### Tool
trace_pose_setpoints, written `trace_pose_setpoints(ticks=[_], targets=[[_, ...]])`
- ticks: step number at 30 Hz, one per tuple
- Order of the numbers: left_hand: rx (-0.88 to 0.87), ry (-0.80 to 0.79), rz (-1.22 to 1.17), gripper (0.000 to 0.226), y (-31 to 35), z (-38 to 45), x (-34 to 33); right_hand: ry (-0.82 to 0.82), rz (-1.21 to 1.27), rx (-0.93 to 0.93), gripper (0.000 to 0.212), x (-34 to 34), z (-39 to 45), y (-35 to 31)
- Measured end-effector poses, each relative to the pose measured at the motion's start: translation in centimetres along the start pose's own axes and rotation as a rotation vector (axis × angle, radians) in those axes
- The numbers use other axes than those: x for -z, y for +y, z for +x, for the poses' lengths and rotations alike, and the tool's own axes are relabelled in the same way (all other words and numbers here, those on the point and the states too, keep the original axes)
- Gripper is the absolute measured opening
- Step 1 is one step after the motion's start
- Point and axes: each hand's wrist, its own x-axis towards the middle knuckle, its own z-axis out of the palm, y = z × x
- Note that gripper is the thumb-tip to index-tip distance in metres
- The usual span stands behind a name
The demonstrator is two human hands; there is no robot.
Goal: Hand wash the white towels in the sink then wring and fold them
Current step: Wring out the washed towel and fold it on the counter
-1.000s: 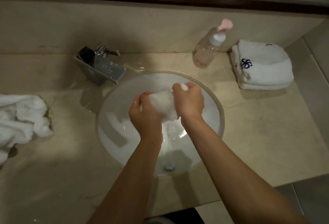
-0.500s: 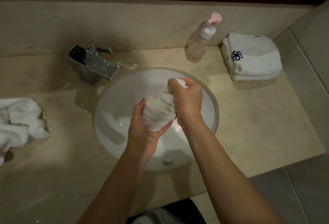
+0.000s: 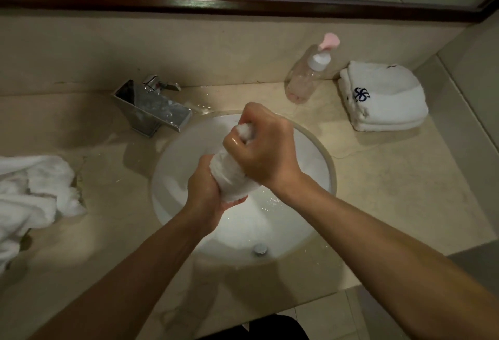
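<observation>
surface: beige marble vanity counter (image 3: 378, 191) below a dark-framed mirror (image 3: 243, 6).
towel: a rolled white towel (image 3: 232, 175) held over the sink basin (image 3: 330, 175), clear of it.
grip: left hand (image 3: 205, 191) wraps the lower end, right hand (image 3: 266, 150) fists the upper end.
step: wringing, as i judge it.
doing it well: twist the hands opposite ways, low over the basin.
waiting: folded monogrammed towel (image 3: 383, 96) right; crumpled towel (image 3: 32, 199) left.

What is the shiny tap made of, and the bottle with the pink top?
The tap looks like polished metal, probably chrome: its flat faces mirror the light. The bottle seems clear plastic, since the counter shows through it; its pump looks like matte pink and white plastic. Glass can't be ruled out.
</observation>
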Motion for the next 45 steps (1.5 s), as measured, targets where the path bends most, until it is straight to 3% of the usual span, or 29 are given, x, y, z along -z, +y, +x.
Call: trace_pose_setpoints(ticks=[6, 11, 15, 17, 19, 23, 26, 33, 36, 38, 42, 44, 45], targets=[[0.115, -0.056, 0.104, 0.030, 0.2, 0.2, -0.1, -0.027, -0.041, 0.076, 0.019, 0.7, -0.2, 0.9], [0.085, -0.081, 0.107, 0.035, -0.2, -0.7, -1.3, -0.004, -0.036, 0.131, 0.012, 2.5, 0.1, 1.4], [0.152, -0.265, 0.179, 0.057, 0.3, -2.2, -3.6, 0.000, 0.017, 0.217, 0.011, 5.3, 0.4, 1.4], [0.203, -0.350, 0.165, 0.066, 0.7, -2.9, -4.9, 0.020, 0.055, 0.145, 0.017, 7.4, 0.2, 1.9], [0.195, -0.366, 0.171, 0.059, 0.8, -3.6, -6.2, 0.055, 0.129, 0.002, 0.018, 9.7, -0.4, 2.6], [0.053, -0.370, 0.243, 0.039, -0.3, -5.2, -9.8, 0.145, 0.294, -0.208, 0.015, 14.5, -1.5, 4.2], [-0.125, -0.401, 0.260, 0.038, -1.4, -6.9, -13.1, 0.230, 0.415, -0.329, 0.015, 18.6, -1.4, 5.7], [-0.634, -0.556, 0.657, 0.074, -4.6, -9.9, -20.4, 0.389, 0.798, -0.788, 0.017, 27.6, 0.6, 12.7], [-0.785, -0.631, 0.832, 0.092, -5.5, -10.7, -23.4, 0.291, 1.221, -1.123, 0.030, 30.9, 1.7, 16.5], [-0.802, -0.627, 0.855, 0.097, -6.1, -10.9, -24.8, 0.223, 1.375, -1.237, 0.040, 32.9, 2.1, 18.1], [-0.765, -0.571, 0.791, 0.092, -7.2, -10.8, -26.4, 0.082, 1.412, -1.242, 0.040, 36.2, 2.0, 18.7], [-0.756, -0.568, 0.730, 0.089, -7.8, -10.4, -26.9, -0.045, 1.342, -1.062, 0.048, 37.3, 1.0, 18.2], [-0.738, -0.574, 0.676, 0.090, -8.0, -10.2, -26.9, -0.084, 1.190, -0.922, 0.051, 37.6, 0.2, 18.1]])
